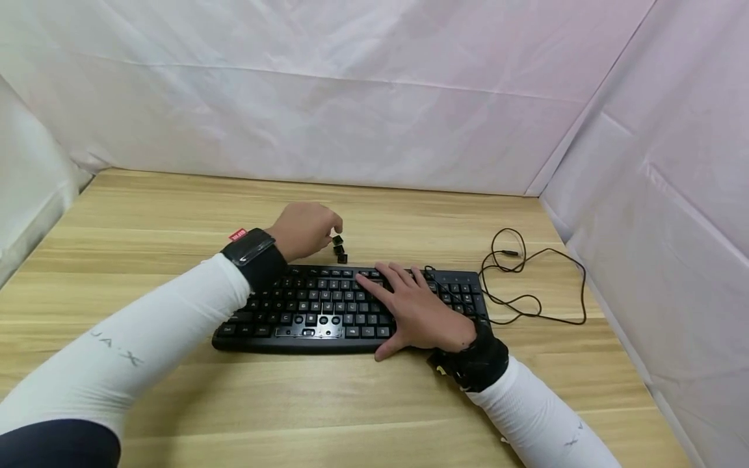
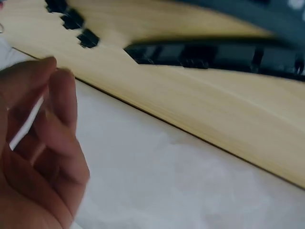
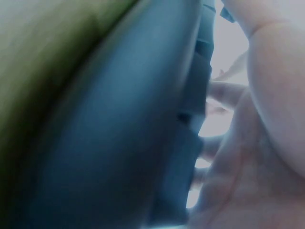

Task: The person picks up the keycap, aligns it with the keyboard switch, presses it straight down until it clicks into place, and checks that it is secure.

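Observation:
A black keyboard (image 1: 336, 305) lies on the table, with several bare key positions near its lower middle. My right hand (image 1: 424, 315) rests over the keyboard's right part, fingers spread, thumb pointing toward the near edge. Behind the keyboard my left hand (image 1: 307, 229) hangs beside three small black keycaps (image 1: 339, 249) in a short row. Its thumb and index fingertips (image 2: 50, 64) come close together in the left wrist view, with nothing visible between them. A long black piece with a notched edge (image 2: 214, 56) also lies there, hidden in the head view.
A thin black cable (image 1: 547, 317) coils on the table right of the keyboard, its plug (image 1: 510, 253) inside a loop. White cloth walls (image 1: 351, 123) stand at the back and sides of the wood-grain table (image 1: 304, 416).

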Tool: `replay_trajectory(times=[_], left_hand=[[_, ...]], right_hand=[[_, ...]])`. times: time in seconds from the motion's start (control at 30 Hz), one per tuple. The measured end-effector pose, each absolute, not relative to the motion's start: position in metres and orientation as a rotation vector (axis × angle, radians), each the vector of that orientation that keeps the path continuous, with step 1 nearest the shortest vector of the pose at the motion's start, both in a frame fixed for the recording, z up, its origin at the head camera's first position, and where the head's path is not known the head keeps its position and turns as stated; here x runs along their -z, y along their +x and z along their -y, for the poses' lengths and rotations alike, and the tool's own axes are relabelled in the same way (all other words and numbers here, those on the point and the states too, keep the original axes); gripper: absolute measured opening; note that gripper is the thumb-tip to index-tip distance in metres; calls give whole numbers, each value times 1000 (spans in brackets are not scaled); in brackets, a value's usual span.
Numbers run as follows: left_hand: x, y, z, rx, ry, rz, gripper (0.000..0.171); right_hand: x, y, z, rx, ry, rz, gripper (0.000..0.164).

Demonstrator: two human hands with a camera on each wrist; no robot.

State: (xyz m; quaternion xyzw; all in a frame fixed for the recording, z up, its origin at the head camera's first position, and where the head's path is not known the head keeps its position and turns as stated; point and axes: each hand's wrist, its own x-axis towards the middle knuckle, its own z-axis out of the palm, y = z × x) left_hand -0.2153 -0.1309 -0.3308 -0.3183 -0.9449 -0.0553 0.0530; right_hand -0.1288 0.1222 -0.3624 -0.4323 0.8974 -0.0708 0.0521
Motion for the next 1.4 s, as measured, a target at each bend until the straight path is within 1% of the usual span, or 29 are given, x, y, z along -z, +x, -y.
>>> replay_trajectory(times=[0.1, 0.23, 0.43, 0.63, 1.13, 1.4], left_hand=[[334, -222, 129, 109, -1024, 2917, 27], [337, -226, 126, 53, -1062, 2931, 30], [346, -235, 123, -6, -1094, 2927, 27], [346, -235, 120, -52, -1113, 2892, 16], [349, -233, 122, 2, -1089, 2895, 8], [342, -225, 129, 145, -1091, 2905, 16]], right_hand=[[362, -128, -121, 210, -1316, -2733, 123], [361, -128, -121, 202, -1314, -2738, 123], [361, -127, -119, 186, -1314, -2738, 123], [361, -126, -118, 174, -1324, -2739, 123], [359, -126, -117, 184, -1325, -2726, 123], [359, -127, -116, 166, -1307, -2729, 124]])
